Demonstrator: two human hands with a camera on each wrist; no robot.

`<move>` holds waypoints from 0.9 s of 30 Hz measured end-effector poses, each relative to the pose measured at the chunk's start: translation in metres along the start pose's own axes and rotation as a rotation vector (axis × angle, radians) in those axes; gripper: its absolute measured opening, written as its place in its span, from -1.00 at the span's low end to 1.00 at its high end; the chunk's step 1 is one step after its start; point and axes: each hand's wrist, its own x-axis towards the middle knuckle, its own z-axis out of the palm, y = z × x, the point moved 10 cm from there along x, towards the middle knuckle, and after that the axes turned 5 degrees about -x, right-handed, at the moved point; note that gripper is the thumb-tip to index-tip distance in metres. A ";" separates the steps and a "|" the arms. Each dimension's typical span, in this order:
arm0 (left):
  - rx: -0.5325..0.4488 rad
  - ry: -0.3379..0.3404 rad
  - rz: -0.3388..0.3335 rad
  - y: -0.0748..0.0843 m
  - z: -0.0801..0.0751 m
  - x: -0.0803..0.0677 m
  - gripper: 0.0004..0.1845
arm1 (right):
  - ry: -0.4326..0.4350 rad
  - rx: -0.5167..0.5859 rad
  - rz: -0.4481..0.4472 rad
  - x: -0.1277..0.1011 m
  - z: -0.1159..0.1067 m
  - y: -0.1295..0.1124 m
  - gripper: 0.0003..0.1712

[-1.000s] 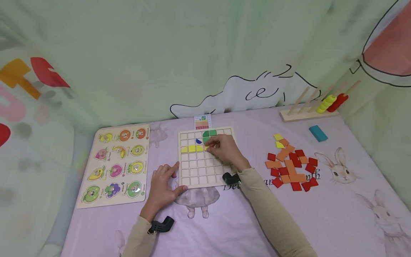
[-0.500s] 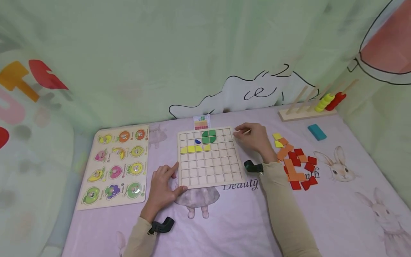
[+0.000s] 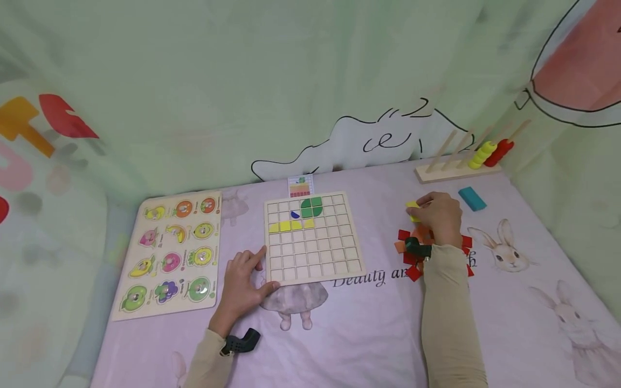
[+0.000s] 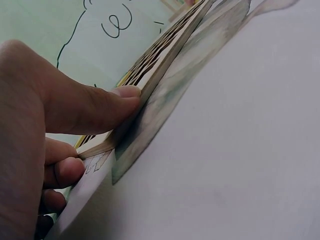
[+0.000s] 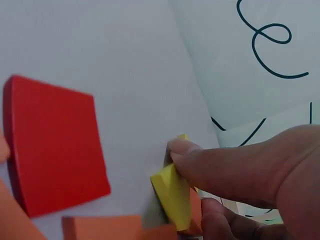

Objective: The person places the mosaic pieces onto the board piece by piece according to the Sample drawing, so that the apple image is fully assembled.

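Left hand [image 3: 241, 285], nearest: thumb and fingers clamp the near-left corner of the wooden grid board [image 3: 312, 237]; the left wrist view shows the thumb pressed flat on the board's edge. Position unchanged over the last second.

Right hand [image 3: 439, 218]: a second ago it was over the board's yellow row; half a second ago at the board's far right edge; now it is off the board, over the loose tile pile [image 3: 412, 253] to the right. Thumb and fingers pinch a yellow tile [image 5: 172, 195] on edge. Reading: one yellow piece has been seated and the next is being picked up.

Board: pale plywood, thin raised ribs making square cells. Filled so far: a yellow row [image 3: 291, 225], a small blue half-moon [image 3: 294, 215], a green rounded leaf shape [image 3: 311, 207]. Tiles are flat, matte, hard-edged; red and orange squares.

Far edge: pattern card [image 3: 301, 186], peg rack with rings [image 3: 466, 161].
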 end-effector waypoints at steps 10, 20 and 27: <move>-0.013 0.000 -0.006 -0.002 0.000 0.000 -0.06 | 0.011 0.070 -0.055 0.007 0.009 -0.008 -0.48; -0.003 -0.003 -0.016 -0.005 0.000 -0.002 -0.06 | 0.053 0.220 -0.333 0.000 0.031 -0.070 -0.57; -0.001 -0.011 -0.012 -0.004 0.001 0.001 -0.05 | -0.110 0.243 -0.504 -0.018 0.079 -0.122 -0.66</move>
